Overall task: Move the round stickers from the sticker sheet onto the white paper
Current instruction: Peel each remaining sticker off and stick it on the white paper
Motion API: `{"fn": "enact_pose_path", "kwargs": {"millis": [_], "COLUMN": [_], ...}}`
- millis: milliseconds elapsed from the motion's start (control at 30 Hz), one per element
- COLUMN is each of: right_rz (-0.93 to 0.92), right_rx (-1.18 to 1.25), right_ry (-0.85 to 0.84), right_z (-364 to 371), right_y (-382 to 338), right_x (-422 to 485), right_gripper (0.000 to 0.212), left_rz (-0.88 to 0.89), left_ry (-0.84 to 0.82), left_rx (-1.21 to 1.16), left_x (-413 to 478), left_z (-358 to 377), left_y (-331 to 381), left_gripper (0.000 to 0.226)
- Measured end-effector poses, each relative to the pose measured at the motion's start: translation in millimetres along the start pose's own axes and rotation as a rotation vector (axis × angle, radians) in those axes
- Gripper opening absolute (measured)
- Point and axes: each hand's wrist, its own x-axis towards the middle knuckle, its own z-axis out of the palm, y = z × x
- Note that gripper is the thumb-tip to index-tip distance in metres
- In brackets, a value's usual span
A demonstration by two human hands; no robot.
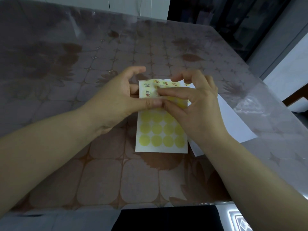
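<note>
The sticker sheet is in the middle of the table. Its near part shows rows of plain yellow circles, and its far part carries several small cartoon round stickers. My left hand grips the sheet's far left edge, thumb on top. My right hand has thumb and forefinger pinched together on the sheet's far part, at a sticker beside my left thumb. The white paper lies to the right, partly under the sheet and my right hand.
The table wears a brown flower-and-tile patterned cloth under a clear plastic cover. Its near edge runs along the bottom of the view and its right edge slants past the white paper. A dark gap and a white floor lie beyond those edges.
</note>
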Motion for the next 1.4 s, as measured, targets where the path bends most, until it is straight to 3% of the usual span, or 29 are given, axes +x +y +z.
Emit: {"fn": "enact_pose_path", "kwargs": {"millis": [200, 367, 600, 867, 1233, 1400], "right_rz": [-0.042, -0.084, -0.055, -0.062, 0.011, 0.039], "right_rx": [-0.063, -0.083, -0.084, -0.025, 0.065, 0.068], "right_ry": [0.002, -0.022, 0.048, 0.054, 0.063, 0.095], "right_z": [0.2, 0.3, 0.1, -0.2, -2.0, -3.0], "right_y": [2.6, -0.5, 1.7, 1.7, 1.3, 1.2], "right_x": [0.6, -1.2, -0.5, -0.5, -1.6, -0.7], "right_gripper": [0.019, 0.032, 0.024, 0.022, 0.02, 0.021], "left_rz": [0.049, 0.067, 0.085, 0.289, 0.309, 0.315], "left_ry": [-0.034, 0.026, -0.07, -0.067, -0.084, -0.043], "left_rx": [0.201, 0.142, 0.011, 0.305, 0.278, 0.244], "left_x": [-1.5, -0.4, -2.2, -5.7, -4.6, -3.8], "left_z": [-0.2, 0.5, -1.2, 1.3, 0.7, 2.2], "left_y": [-1.5, 2.9, 2.6, 2.2, -3.0, -2.3], "left_gripper": [0.078, 0.073, 0.084, 0.08, 0.082, 0.057]}}
